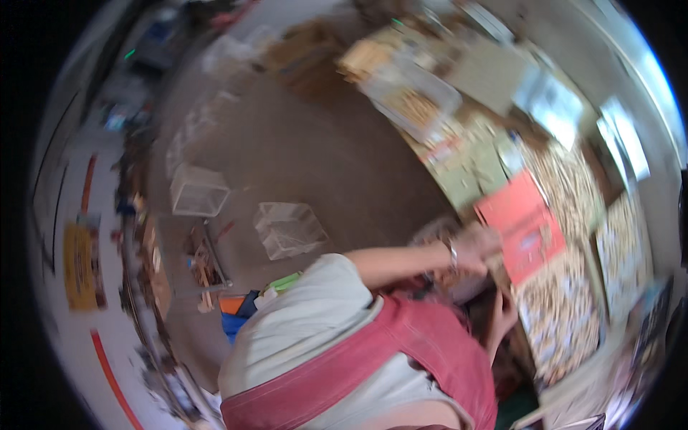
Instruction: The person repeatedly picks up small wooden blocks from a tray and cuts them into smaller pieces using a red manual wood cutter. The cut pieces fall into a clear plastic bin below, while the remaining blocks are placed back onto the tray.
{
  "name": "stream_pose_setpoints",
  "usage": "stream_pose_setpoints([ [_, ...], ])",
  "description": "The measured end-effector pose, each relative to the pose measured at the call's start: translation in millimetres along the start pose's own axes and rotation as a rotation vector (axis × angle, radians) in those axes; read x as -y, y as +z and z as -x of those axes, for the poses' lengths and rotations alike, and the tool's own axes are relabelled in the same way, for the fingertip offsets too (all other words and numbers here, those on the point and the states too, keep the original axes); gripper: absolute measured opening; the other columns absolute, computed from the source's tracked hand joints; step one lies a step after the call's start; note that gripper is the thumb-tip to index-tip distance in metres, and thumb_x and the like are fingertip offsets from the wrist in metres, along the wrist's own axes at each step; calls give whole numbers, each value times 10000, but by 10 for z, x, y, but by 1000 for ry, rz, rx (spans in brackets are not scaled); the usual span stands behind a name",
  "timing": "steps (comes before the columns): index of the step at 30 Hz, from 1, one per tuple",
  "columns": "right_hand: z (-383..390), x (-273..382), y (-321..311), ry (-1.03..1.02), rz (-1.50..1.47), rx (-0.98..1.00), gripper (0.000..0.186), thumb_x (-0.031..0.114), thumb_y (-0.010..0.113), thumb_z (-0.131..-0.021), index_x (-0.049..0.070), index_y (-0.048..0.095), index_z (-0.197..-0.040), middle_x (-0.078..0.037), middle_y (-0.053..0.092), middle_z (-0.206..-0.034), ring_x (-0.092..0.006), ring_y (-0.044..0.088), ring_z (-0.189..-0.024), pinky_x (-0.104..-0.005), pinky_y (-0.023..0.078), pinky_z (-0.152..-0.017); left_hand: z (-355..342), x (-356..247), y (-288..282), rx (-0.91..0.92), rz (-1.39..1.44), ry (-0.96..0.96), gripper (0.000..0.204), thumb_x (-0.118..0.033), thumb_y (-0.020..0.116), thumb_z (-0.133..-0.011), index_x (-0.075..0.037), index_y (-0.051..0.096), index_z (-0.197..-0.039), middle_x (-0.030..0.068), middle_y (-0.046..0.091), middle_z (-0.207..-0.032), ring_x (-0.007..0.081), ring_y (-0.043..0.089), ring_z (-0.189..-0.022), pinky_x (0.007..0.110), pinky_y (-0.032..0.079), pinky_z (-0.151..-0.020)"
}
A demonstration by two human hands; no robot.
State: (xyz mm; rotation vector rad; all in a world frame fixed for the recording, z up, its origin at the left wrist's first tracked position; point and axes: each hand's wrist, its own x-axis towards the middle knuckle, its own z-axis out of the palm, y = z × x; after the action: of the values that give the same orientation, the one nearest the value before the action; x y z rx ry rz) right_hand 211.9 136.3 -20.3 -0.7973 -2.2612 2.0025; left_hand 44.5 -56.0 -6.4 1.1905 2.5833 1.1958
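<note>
My left hand point(479, 247), with a bracelet at the wrist, reaches across to the right. Its smeared fingers are beside the near left edge of a red flat panel point(522, 228), and contact is unclear. A few small pale pieces lie on that panel. Closer to my body, my right hand point(504, 314) is at the table's edge with its fingers curled together. Whatever they hold is too blurred to name. Just right of it, a light sheet is covered with many slim pale pieces point(562, 315). A pale bowl-like container point(438, 233) sits partly behind my left forearm.
Farther along the table stands a clear plastic bin point(412, 100) of pale pieces. More pieces spread out in a heap point(570, 183) beyond the red panel. On the floor are a translucent crate point(290, 229) and a white bin point(198, 190). A cardboard box point(304, 57) is at the back.
</note>
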Motion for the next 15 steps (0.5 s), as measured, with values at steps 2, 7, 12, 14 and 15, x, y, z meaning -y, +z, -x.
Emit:
stream_pose_setpoints([
  [2, -52, 60, 25, 67, -106, -8, 207, 103, 706, -1031, -56, 761, -1153, -58, 767, -1041, -115, 669, -934, -274, 551, -845, -36, -158, -226, -18, 94, -4, 403, -294, 779, -694, -99, 661, -1027, 132, 667, -972, 358, 679, -908, 470, 564, -796],
  [7, 46, 453, 176, 218, -270, 146, 184, 134, 711, -1024, 6, 786, -1133, 35, 692, -857, -42, 581, -752, -211, 455, -670, 330, -349, -301, -59, 184, -148, 377, -159, 804, -723, -86, 665, -1066, 103, 690, -1019, 314, 699, -959, 437, 548, -850],
  [12, 98, 615, 285, 247, -373, 146, 191, 156, 720, -1029, 4, 777, -1128, 44, 681, -841, -18, 544, -709, -197, 413, -631, 385, -322, -280, -5, 225, -151, 412, -130, 803, -716, -93, 655, -1098, 66, 676, -1063, 283, 687, -982, 411, 506, -914],
  [14, 119, 686, 336, 260, -395, 144, 203, 169, 719, -1034, 1, 765, -1136, 57, 653, -803, -7, 496, -627, -183, 366, -563, 409, -324, -306, 15, 242, -163, 415, -128, 803, -711, -92, 656, -1097, 66, 678, -1064, 282, 687, -983, 412, 506, -913],
  [15, 126, 706, 361, 266, -407, 143, 209, 175, 718, -1037, -1, 759, -1141, 64, 640, -783, -1, 472, -585, -175, 342, -528, 416, -327, -321, 26, 250, -169, 416, -128, 803, -709, -92, 656, -1097, 67, 678, -1065, 281, 687, -983, 413, 506, -912],
])
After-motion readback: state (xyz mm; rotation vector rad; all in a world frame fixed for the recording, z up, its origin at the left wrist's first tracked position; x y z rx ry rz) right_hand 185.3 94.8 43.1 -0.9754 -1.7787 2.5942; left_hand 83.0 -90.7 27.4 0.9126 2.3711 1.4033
